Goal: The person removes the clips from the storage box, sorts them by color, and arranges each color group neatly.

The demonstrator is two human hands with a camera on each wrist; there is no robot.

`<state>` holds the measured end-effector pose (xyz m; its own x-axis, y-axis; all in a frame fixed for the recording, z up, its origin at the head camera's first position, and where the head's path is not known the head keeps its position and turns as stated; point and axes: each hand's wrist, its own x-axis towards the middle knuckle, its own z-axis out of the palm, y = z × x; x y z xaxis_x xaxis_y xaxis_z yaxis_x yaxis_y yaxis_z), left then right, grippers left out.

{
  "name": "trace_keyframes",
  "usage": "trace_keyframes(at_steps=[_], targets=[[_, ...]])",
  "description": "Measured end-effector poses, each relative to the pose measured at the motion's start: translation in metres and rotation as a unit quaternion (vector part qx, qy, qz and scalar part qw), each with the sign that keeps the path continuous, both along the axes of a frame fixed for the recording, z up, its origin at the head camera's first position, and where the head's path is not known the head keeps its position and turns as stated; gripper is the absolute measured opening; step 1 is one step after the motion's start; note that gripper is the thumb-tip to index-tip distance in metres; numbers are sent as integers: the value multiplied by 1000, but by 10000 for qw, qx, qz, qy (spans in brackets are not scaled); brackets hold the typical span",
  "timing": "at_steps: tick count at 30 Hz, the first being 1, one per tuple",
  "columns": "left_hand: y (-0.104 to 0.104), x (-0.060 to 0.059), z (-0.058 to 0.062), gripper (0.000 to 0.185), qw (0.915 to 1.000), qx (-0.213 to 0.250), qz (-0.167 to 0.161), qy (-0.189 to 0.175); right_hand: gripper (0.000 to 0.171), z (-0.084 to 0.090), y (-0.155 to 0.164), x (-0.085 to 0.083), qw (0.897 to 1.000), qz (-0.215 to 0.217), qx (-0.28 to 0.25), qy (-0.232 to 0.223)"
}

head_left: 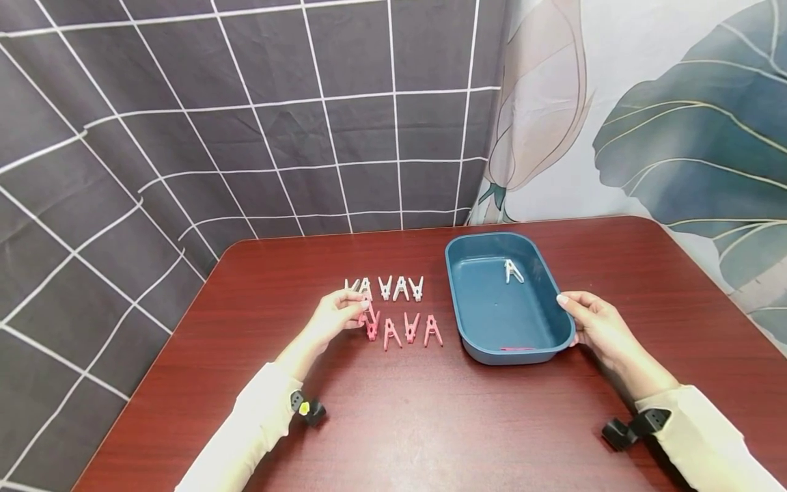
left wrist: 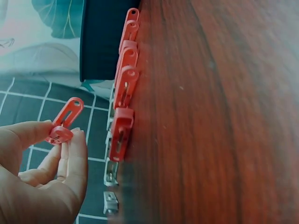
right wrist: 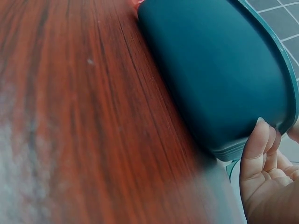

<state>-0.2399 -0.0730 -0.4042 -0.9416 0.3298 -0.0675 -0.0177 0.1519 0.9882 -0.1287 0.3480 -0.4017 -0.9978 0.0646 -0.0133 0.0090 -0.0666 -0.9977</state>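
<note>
My left hand [head_left: 330, 316] pinches a pink clothespin [left wrist: 61, 134] between thumb and fingertips, held up off the table at the left end of the pegs. Below and beside it runs a row of pink clothespins [head_left: 410, 329], with a row of white clothespins [head_left: 401, 288] behind. To the right lies a blue plastic bin [head_left: 501, 307]; my right hand [head_left: 605, 335] grips its right rim, thumb on top and fingers against the outer wall. Inside the bin are a white clothespin [head_left: 513, 271] and, by the near wall and mostly hidden, a pink piece [head_left: 518, 348].
Everything sits on a reddish-brown wooden table [head_left: 393, 424]. A dark grid-patterned curtain [head_left: 277, 130] hangs behind and to the left, and a leaf-patterned curtain [head_left: 664, 123] at the back right. Small black cameras are strapped to both wrists.
</note>
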Motion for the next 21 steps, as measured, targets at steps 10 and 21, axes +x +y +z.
trace_keyframes(at_steps=[10,21], targets=[[-12,0,-10,27,9990,-273,86,-333,10,0,-1,0,10000,10,48,-19],[-18,-1,-15,27,9966,-603,227,-508,13,-1,0,0,10000,26,-52,-25]])
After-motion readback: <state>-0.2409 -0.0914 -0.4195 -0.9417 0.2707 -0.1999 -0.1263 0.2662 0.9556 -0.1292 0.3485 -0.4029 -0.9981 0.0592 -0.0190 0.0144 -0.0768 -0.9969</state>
